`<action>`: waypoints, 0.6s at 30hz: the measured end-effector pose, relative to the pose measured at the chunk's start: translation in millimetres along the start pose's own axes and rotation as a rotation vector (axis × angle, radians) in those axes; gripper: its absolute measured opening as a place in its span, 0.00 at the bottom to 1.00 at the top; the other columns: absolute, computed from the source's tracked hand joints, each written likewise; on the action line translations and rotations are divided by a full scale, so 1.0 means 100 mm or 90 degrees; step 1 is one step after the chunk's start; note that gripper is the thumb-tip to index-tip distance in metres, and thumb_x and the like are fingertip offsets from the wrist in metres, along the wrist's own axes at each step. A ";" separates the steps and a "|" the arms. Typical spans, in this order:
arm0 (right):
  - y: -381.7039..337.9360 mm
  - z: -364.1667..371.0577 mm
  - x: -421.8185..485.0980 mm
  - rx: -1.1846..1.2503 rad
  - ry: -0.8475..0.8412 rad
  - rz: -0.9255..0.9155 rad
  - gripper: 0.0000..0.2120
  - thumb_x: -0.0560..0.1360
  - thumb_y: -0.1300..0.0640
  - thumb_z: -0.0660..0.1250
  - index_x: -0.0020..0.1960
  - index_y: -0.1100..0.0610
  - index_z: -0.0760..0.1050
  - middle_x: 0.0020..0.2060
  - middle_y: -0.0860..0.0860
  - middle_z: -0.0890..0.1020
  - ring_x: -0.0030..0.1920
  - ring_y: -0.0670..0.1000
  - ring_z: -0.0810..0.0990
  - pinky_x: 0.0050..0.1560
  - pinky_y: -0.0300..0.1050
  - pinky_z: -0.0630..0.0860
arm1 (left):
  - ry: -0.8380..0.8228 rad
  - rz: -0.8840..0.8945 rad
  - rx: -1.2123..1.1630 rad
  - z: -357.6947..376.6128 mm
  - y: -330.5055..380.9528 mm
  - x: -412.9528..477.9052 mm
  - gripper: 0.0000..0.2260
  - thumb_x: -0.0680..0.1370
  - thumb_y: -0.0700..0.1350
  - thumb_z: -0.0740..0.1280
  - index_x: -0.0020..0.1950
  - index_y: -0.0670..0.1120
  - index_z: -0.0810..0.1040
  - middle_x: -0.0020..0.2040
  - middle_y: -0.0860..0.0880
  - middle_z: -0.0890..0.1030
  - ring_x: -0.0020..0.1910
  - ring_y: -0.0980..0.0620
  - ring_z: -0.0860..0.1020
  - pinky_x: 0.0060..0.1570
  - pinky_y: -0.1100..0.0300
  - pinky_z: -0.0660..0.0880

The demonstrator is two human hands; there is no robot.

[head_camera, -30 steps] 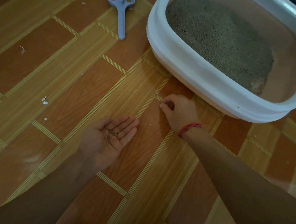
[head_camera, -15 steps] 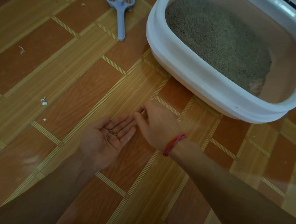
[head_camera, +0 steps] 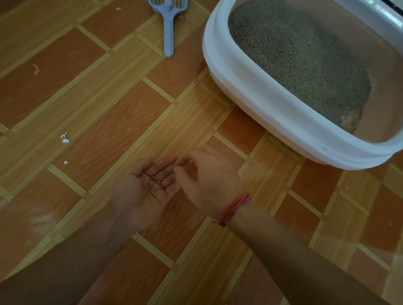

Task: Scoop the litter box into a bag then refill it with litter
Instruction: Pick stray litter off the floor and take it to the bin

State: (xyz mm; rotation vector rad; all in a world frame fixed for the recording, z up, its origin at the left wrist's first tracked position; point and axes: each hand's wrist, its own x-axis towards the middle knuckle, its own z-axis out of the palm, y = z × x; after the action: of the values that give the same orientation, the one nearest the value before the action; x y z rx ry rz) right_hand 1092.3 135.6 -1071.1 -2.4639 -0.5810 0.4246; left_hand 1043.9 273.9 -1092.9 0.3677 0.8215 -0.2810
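Left hand [head_camera: 144,191], lower centre of frame: palm up, fingers nearly straight, lightly cupped. A small cluster of stray grains [head_camera: 155,180] lies loose on the palm, nothing gripped. Right hand [head_camera: 208,176] is just right of it, back toward me, fingers curled with the tips over the left fingertips. It's blurred, so I cannot tell if a grain is pinched there.

Litter box [head_camera: 251,91] sits upper right on the floor [head_camera: 103,113], well apart from both hands. The grey litter [head_camera: 296,54] is heaped toward its top-left end, leaving bare base lower right. Scoop [head_camera: 168,9] lies top centre, flat on the floor, handle toward me, untouched.

My read on the risks:
- The palm is shallow, so any tilt on the way to the box sends grains back onto the floor.
- The right fingertips could knock the grains off while dropping one in.
- No bag is in frame, so the grains may end up in the box when they should go in a bag.

Counts:
- Hands: 2
- Box: 1
- Scoop: 1
- Red bracelet [head_camera: 236,208]: 1, on the right wrist
- White scraps [head_camera: 65,139] on the floor: about 6, across the left half
- Grains on palm: a handful, too small to count
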 end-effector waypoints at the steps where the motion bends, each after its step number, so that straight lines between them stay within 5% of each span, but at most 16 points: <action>1: 0.09 -0.03 0.04 -0.011 0.019 0.020 0.05 0.77 0.48 0.63 0.48 0.46 0.76 0.42 0.42 0.73 0.44 0.42 0.73 0.44 0.38 0.72 | 0.006 0.000 -0.005 0.00 0.00 0.00 0.23 0.84 0.47 0.54 0.49 0.32 0.83 0.53 0.35 0.83 0.52 0.41 0.84 0.51 0.46 0.81; 7: 0.63 -0.19 0.23 -0.081 0.082 0.135 0.05 0.78 0.52 0.63 0.49 0.47 0.79 0.42 0.43 0.76 0.42 0.42 0.74 0.43 0.38 0.75 | 0.012 -0.003 -0.016 0.00 -0.01 0.01 0.25 0.84 0.46 0.54 0.43 0.32 0.85 0.56 0.35 0.83 0.53 0.39 0.83 0.53 0.41 0.78; 18: 0.69 -0.16 0.34 -0.095 0.080 0.143 0.04 0.77 0.50 0.67 0.48 0.46 0.80 0.43 0.45 0.76 0.44 0.46 0.75 0.41 0.39 0.70 | 0.019 -0.012 -0.021 0.00 0.00 0.01 0.23 0.84 0.46 0.54 0.49 0.32 0.83 0.56 0.35 0.82 0.54 0.39 0.83 0.54 0.41 0.77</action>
State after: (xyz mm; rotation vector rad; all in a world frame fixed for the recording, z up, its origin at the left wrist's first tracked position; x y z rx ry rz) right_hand 1149.5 94.1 -1105.3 -2.6882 -0.2945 0.3203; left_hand 1044.8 273.7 -1093.8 0.3350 0.8576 -0.2795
